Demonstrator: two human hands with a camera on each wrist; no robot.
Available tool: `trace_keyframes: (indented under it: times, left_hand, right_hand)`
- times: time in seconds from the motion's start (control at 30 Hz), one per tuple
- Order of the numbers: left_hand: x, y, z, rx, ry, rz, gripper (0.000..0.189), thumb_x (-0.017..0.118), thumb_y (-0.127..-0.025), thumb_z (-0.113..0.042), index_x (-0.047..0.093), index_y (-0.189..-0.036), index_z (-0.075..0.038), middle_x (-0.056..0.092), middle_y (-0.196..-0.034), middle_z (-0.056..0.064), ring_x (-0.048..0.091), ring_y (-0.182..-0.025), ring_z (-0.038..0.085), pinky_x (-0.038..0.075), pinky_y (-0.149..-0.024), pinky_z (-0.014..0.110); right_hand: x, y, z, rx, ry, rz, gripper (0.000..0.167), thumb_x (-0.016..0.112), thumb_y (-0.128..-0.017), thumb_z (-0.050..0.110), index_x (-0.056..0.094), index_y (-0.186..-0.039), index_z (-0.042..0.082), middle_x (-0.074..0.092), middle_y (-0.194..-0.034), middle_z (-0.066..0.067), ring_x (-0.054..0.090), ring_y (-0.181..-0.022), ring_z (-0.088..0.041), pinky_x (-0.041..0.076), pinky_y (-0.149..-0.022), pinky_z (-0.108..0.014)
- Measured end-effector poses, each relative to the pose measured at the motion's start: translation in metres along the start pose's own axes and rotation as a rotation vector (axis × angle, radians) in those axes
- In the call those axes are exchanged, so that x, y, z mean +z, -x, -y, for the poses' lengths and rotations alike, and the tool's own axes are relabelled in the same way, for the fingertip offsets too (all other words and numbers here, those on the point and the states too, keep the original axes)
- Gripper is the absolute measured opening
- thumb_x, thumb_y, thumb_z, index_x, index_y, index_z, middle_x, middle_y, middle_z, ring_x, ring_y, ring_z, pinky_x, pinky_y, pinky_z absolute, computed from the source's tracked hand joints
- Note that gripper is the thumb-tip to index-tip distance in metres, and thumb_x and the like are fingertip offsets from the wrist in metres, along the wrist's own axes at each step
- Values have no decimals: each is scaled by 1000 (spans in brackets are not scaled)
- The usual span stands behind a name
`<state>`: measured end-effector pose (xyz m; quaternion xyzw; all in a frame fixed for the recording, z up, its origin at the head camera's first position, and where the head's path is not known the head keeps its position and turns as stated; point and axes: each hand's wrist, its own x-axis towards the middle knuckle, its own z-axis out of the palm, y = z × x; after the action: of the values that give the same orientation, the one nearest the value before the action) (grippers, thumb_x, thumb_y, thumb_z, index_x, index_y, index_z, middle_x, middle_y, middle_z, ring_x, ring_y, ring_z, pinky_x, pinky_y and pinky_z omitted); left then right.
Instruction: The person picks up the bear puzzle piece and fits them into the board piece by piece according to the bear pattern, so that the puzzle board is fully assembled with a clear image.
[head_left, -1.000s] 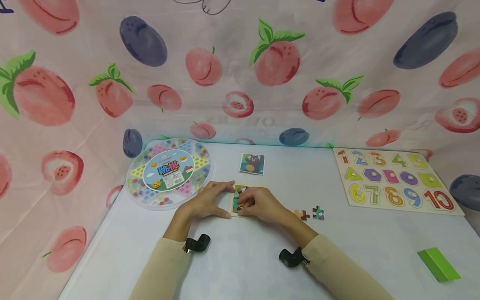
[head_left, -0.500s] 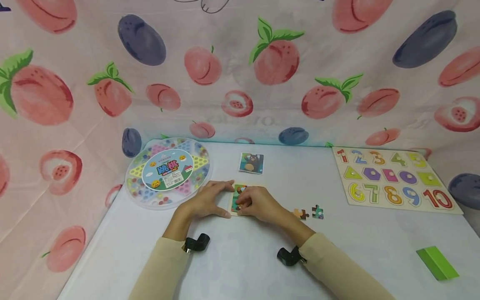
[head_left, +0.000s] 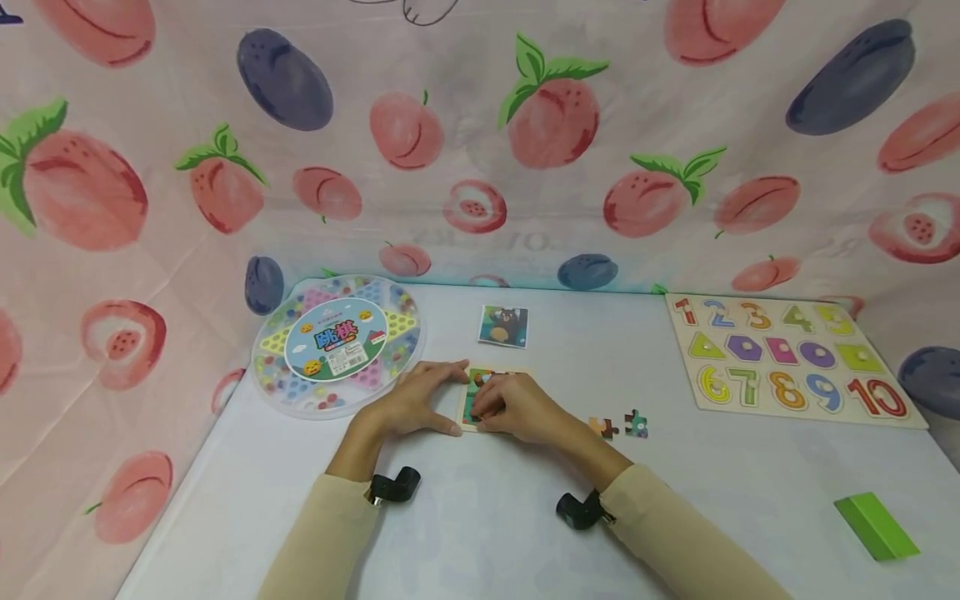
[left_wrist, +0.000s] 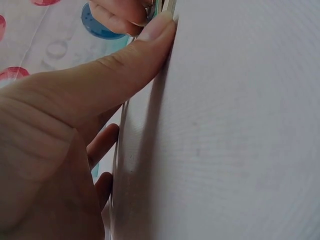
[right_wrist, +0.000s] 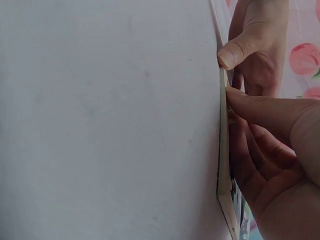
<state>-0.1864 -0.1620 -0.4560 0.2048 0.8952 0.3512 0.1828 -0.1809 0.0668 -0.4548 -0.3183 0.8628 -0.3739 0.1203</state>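
In the head view a small jigsaw board point(head_left: 462, 415) with a green and brown picture lies flat at the table's middle. My left hand point(head_left: 411, 403) holds its left side, index finger at the far corner and thumb at the near corner. From the right, my right hand point(head_left: 522, 408) reaches over the board. Its fingers are curled together and pinch a jigsaw piece, which they mostly hide. In the right wrist view the right thumb point(right_wrist: 265, 112) lies at the board's near edge. Two loose jigsaw pieces, one orange-brown point(head_left: 603, 428) and one teal point(head_left: 637, 424), lie right of the right wrist.
A square bear picture card point(head_left: 503, 327) lies beyond the board. At the back left is a round Chinese checkers set point(head_left: 336, 342). A wooden number board point(head_left: 787, 358) sits at the right, with a green block point(head_left: 876, 527) nearer the front. A fruit-print curtain point(head_left: 480, 150) hangs behind.
The right fingers have shifted slightly over the board, and more green shows at its left side where brown parts showed before. The left hand stays in place.
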Motion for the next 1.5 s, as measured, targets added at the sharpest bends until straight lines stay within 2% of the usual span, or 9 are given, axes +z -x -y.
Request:
trace_keyframes:
  times: [0.23, 0.37, 0.47, 0.6, 0.73, 0.87, 1.17, 1.5]
  left_hand:
    - [0, -1, 0, 5, -4, -6, 68, 90, -75, -28, 59, -135, -22, 38, -166, -8, 31, -152, 23, 19, -125, 60]
    - [-1, -1, -1, 4, 0, -8, 68, 90, -75, -27, 59, -135, -21, 38, -166, -8, 32, -152, 23, 20, -125, 59]
    - [-2, -1, -2, 9, -2, -7, 68, 90, -75, -27, 59, -135, -21, 38, -166, -7, 32, -151, 23, 20, -125, 59]
    - [-2, -1, -2, 12, -6, -5, 68, 91, -75, -28, 59, -135, -21, 38, -166, -7, 32, -152, 23, 20, -125, 59]
    - [-3, -2, -3, 10, -5, 1, 69, 91, -74, -30, 59, -135, -22, 38, -166, -8, 31, -152, 22, 20, -125, 59]
    - [-4, -2, -3, 16, -12, 6, 69, 91, -74, -31, 59, -135, -22, 38, -166, -8, 31, -152, 23, 21, -124, 60]
    - [-5, 0, -4, 11, -13, 15, 68, 92, -73, -31, 60, -134, -22, 38, -166, -8, 31, -152, 24, 22, -124, 61]
    - [-3, 1, -3, 0, -6, 20, 68, 92, -74, -31, 60, -133, -23, 38, -166, -8, 31, -152, 23, 21, -124, 61]
  right_hand:
    - [-2, -1, 2, 18, 19, 14, 12, 81, -84, 7, 82, -97, 7, 77, -108, -5, 68, -104, -17, 53, -81, -15]
    - [-2, -2, 2, 25, 45, 19, 13, 81, -85, 8, 82, -98, 8, 78, -109, -4, 69, -109, -19, 57, -96, -31]
    - [-2, -4, 2, 30, 39, 24, 13, 80, -86, 7, 82, -99, 7, 77, -110, -4, 68, -114, -22, 52, -108, -43]
    - [-4, -4, 1, 49, 18, 16, 11, 80, -86, 6, 82, -97, 7, 75, -109, -4, 66, -116, -22, 50, -111, -43]
    - [-4, -5, 0, 60, 16, -4, 9, 79, -86, 6, 83, -93, 9, 74, -104, -2, 65, -113, -20, 51, -110, -42]
    - [-4, -5, 0, 59, 10, 0, 8, 80, -85, 7, 83, -93, 9, 73, -101, 0, 65, -107, -17, 54, -103, -40]
    - [-1, -5, 1, 56, 3, 2, 9, 79, -87, 7, 82, -95, 9, 75, -102, -1, 66, -111, -18, 53, -106, -41]
    - [0, 0, -3, 10, 18, 24, 13, 76, -90, 8, 81, -101, 10, 76, -106, 0, 67, -111, -17, 54, -104, -39]
